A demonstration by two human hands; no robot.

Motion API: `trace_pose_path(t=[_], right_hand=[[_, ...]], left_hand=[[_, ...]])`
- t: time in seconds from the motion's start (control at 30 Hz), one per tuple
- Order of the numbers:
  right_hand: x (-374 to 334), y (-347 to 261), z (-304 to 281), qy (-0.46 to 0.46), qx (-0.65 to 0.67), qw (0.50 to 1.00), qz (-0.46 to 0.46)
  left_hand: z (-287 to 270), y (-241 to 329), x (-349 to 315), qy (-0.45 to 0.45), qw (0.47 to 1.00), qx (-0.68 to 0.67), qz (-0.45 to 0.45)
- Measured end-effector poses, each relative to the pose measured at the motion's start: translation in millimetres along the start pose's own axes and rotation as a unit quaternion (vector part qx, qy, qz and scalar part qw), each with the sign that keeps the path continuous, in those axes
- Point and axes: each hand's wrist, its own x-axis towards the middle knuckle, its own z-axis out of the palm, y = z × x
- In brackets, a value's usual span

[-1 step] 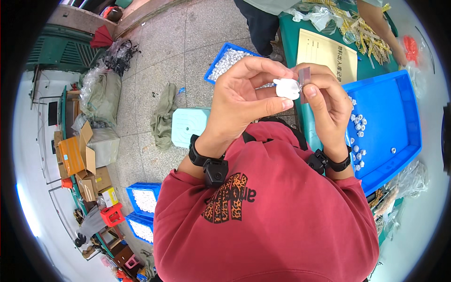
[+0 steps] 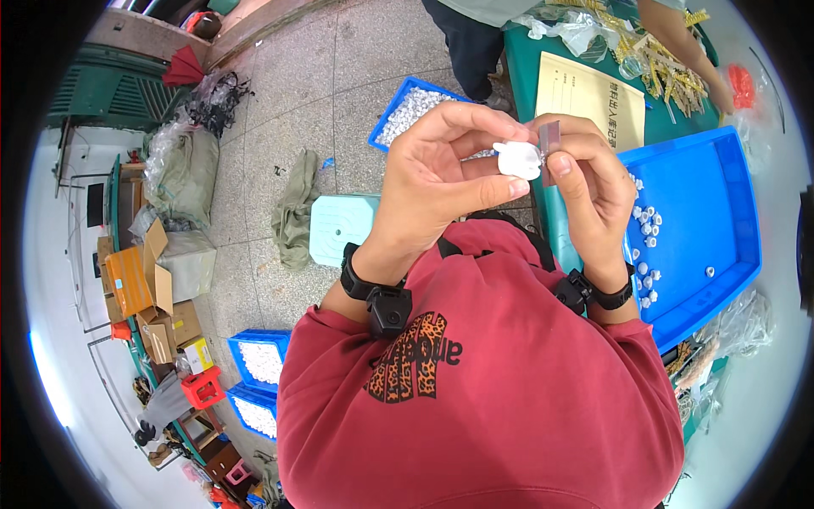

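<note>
My left hand pinches a small white moulded piece between thumb and fingers, in front of my chest. The piece has a rounded body with short projections. In my right hand is a thin, flat, brownish strip, gripped between thumb and bent fingers. The strip stands upright against the right side of the white piece; whether its edge touches it I cannot tell. To the right, a blue tray holds several similar small white pieces.
A green-topped table bears a tan envelope and gold strips. Another person's arm reaches over it. Blue crates of white pieces, a pale green stool and cartons stand to the left.
The other person's arm has shifted slightly to the left over the table. My hands, the white piece and the strip look unchanged.
</note>
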Motion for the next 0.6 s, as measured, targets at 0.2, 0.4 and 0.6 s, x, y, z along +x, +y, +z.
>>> trace_pose_path(t=[0.2, 0.4, 0.6], right_hand=[[0.2, -1.6, 1.4, -0.006, 0.023, 0.999, 0.036], [-0.7, 1.5, 3.3, 0.031, 0.055, 0.998, 0.027], [6.8, 7.4, 0.0, 0.011, -0.087, 0.994, -0.064]], left_hand=[[-0.5, -1.4, 1.7, 0.003, 1.0, -0.002, 0.003], [-0.9, -2.1, 6.8, 0.011, 1.0, 0.001, -0.006], [-4.7, -4.1, 12.3, 0.007, 1.0, -0.001, 0.0]])
